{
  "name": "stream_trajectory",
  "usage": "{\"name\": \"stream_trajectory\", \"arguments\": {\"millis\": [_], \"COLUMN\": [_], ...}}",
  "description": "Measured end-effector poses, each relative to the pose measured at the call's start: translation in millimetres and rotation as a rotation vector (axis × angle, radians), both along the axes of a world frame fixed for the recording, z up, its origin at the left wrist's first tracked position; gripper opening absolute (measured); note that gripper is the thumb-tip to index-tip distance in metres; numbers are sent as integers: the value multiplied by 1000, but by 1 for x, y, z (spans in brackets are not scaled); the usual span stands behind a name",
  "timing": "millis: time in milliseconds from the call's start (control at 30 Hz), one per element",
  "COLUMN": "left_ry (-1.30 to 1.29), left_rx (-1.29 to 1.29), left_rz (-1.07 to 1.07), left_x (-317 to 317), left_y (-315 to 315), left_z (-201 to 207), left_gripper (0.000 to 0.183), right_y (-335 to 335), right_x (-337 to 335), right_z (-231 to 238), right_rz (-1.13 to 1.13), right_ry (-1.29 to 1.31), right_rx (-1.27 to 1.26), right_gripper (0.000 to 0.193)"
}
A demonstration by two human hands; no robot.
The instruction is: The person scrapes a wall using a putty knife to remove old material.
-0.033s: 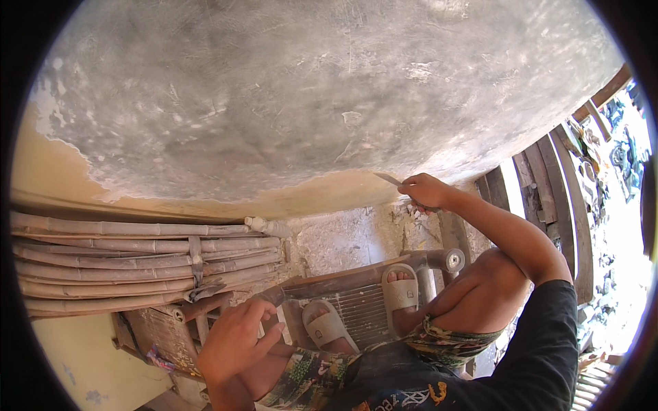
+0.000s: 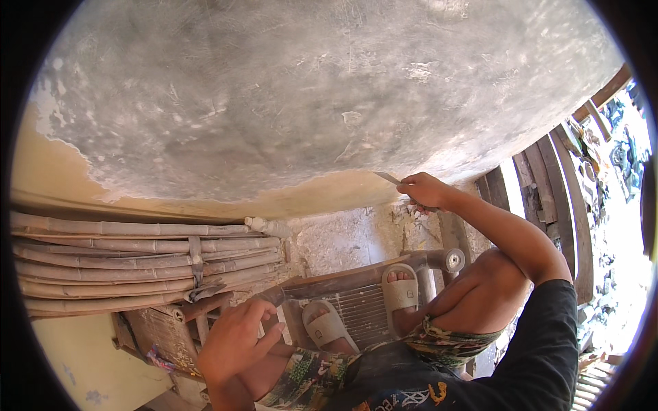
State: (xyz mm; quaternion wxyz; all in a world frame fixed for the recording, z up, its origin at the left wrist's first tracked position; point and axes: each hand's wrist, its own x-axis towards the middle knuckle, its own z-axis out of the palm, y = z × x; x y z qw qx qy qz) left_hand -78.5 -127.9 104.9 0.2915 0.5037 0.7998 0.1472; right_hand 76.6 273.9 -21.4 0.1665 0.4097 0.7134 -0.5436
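A flat metal scraper blade (image 2: pixel 387 178) juts from my right hand (image 2: pixel 423 190), whose fingers are closed around it. Most of its handle is hidden in my grip. Its tip lies against or just off the wall (image 2: pixel 274 116), at the lower border where the bare grey surface meets a yellowish paint band (image 2: pixel 315 192). I cannot tell if they touch. My left hand (image 2: pixel 236 335) rests over my left knee, loosely bent, with the thumb apart and nothing in it.
My sandalled feet stand on a slatted bamboo bench (image 2: pixel 363 318). Stacked bamboo poles (image 2: pixel 137 260) lie along the wall's foot at left. Whitish debris (image 2: pixel 336 240) covers the ground between bench and wall. Wooden planks (image 2: pixel 541 178) stand at right.
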Motion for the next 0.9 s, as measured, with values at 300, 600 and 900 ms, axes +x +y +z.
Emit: {"name": "stream_trajectory", "arguments": {"millis": [300, 600, 900], "left_ry": [-27, -22, -65], "left_rx": [-25, -7, 2], "left_rz": [25, 26, -6], "left_x": [2, 4, 0], "left_y": [1, 2, 6], "left_z": [-1, -3, -10], "left_gripper": [27, 27, 29], "right_y": [-11, -9, -17], "right_x": [-11, -18, -21], "right_z": [1, 2, -10], "right_rz": [-59, -79, -45], "right_ry": [80, 77, 72], "right_rx": [41, 66, 139], "right_gripper": [41, 38, 39]}}
